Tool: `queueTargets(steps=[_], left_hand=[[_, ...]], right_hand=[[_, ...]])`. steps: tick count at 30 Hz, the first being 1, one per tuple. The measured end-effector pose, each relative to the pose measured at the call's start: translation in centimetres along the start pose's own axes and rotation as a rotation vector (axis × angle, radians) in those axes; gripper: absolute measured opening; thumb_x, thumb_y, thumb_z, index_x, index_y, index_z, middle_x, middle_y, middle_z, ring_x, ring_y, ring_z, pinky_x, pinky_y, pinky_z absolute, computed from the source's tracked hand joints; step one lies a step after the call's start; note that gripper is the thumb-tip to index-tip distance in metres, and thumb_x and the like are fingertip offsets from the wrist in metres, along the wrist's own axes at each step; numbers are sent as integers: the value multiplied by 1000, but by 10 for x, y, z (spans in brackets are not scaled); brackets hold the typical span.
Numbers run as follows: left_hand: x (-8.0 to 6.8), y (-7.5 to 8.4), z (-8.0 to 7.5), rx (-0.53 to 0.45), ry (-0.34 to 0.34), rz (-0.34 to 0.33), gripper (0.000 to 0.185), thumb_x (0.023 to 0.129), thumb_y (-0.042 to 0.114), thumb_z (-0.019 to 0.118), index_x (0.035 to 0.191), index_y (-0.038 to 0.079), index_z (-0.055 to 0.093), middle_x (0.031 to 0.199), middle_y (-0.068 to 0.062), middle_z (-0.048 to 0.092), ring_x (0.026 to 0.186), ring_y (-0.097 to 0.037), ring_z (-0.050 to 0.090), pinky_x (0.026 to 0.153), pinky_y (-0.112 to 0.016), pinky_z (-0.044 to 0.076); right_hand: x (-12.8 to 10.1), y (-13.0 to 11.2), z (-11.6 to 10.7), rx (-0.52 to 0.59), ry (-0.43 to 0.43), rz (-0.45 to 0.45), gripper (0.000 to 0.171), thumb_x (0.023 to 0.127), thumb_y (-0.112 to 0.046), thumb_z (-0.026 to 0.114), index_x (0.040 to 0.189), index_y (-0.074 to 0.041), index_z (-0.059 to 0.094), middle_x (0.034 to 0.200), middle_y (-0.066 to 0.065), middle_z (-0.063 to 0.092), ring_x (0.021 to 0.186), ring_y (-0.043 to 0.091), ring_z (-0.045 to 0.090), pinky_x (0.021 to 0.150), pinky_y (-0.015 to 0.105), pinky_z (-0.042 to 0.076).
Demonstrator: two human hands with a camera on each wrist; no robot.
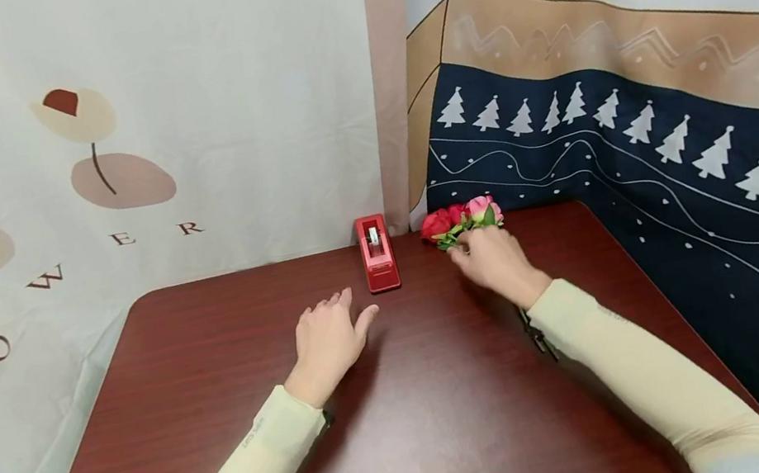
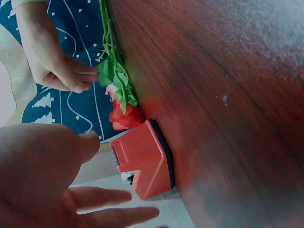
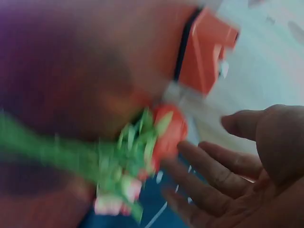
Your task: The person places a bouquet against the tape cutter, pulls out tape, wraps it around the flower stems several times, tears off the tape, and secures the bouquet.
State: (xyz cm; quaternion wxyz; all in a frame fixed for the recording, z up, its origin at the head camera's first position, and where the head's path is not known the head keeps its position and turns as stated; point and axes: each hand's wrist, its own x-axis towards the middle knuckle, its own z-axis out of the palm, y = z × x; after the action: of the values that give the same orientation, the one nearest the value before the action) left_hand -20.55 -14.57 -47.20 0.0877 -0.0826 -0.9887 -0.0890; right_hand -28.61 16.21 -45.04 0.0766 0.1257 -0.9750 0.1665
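A red tape dispenser (image 1: 379, 257) stands near the far edge of the table. My left hand (image 1: 327, 337) is just in front and to the left of it, fingers spread, not touching it. To the dispenser's right lies a bunch of red and pink roses (image 1: 450, 220) with green leaves. My right hand (image 1: 497, 260) hovers by the roses, partly hiding them and their stems in the head view. The right wrist view is blurred, but the fingers (image 3: 204, 168) there look loosely extended beside the blooms, with nothing gripped. Long green stems (image 2: 110, 33) show in the left wrist view.
The dark red wooden table (image 1: 409, 415) has rounded far corners. Behind it hangs a pale cloth (image 1: 255, 123) with flower prints and letters. A navy cloth (image 1: 649, 225) with white trees hangs along the right side.
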Motion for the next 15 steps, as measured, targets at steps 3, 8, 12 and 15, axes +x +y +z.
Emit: queueTargets(steps=[3, 8, 12, 15], left_hand=[[1, -1, 0, -20, 57, 18, 55, 108, 53, 66, 134, 7, 79, 120, -17, 84, 92, -41, 81, 81, -54, 64], [2, -3, -2, -49, 47, 5, 48, 109, 50, 65, 125, 8, 84, 111, -14, 86, 84, -40, 81, 75, -53, 63], [1, -4, -2, -43, 42, -7, 45, 108, 48, 67, 120, 8, 85, 107, -14, 86, 85, -40, 81, 81, -55, 63], [1, -4, -1, -42, 42, -2, 44, 108, 47, 68, 118, 8, 86, 103, -14, 86, 84, -40, 81, 83, -56, 62]], right_hand=[[14, 20, -18, -31, -62, 97, 30, 105, -36, 70, 107, -9, 83, 104, 23, 78, 92, 44, 73, 79, 59, 61], [28, 47, -37, -126, -340, 218, 45, 103, -47, 74, 94, -3, 77, 99, 20, 73, 86, 33, 70, 72, 46, 57], [31, 55, -38, -107, -539, 238, 48, 102, -50, 76, 90, -4, 76, 81, 12, 75, 71, 25, 73, 62, 35, 57], [30, 55, -33, -83, -607, 254, 48, 102, -49, 77, 91, -3, 76, 73, 10, 72, 66, 23, 74, 59, 31, 57]])
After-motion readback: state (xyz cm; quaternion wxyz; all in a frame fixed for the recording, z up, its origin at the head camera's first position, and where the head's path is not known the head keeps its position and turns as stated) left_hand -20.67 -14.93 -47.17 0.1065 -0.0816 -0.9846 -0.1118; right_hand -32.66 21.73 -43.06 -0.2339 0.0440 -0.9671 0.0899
